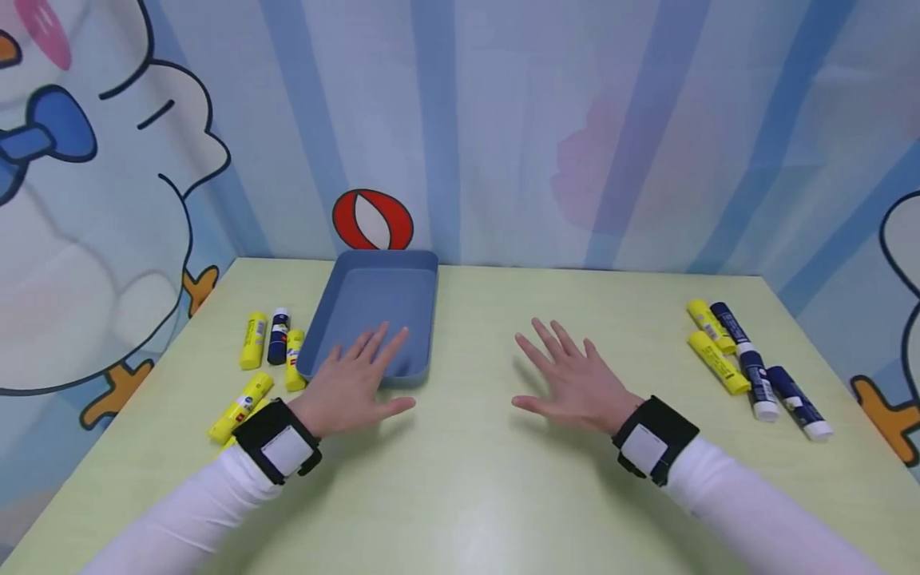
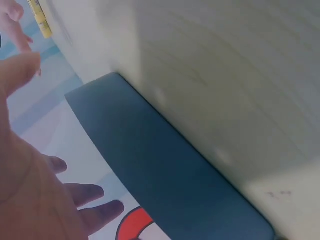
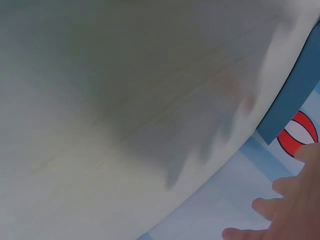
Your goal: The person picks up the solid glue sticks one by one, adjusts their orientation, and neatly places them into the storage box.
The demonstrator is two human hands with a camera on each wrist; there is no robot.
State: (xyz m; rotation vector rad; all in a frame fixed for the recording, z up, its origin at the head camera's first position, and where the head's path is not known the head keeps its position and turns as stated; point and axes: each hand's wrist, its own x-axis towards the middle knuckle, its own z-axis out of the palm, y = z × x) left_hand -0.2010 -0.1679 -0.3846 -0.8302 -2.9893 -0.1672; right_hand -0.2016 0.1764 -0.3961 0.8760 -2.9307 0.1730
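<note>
My left hand (image 1: 350,387) is held with fingers spread, overlapping the near part of a blue-grey rectangular tray (image 1: 395,299) in the head view. The left wrist view shows that hand's palm (image 2: 35,190) beside the tray's side wall (image 2: 150,155). To the right, my right hand (image 1: 578,387) hovers over the table with fingers spread and nothing in it. Left of the tray lie several yellow glue sticks (image 1: 253,341) and a navy one with a white cap (image 1: 279,335). One yellow stick is partly hidden by the left wrist.
At the table's right side lie two yellow glue sticks (image 1: 719,362) and three navy ones (image 1: 799,402), grouped close together. The pale table (image 1: 467,479) ends at a printed curtain (image 1: 503,136) behind and at the sides. Each wrist wears a black strap (image 1: 657,439).
</note>
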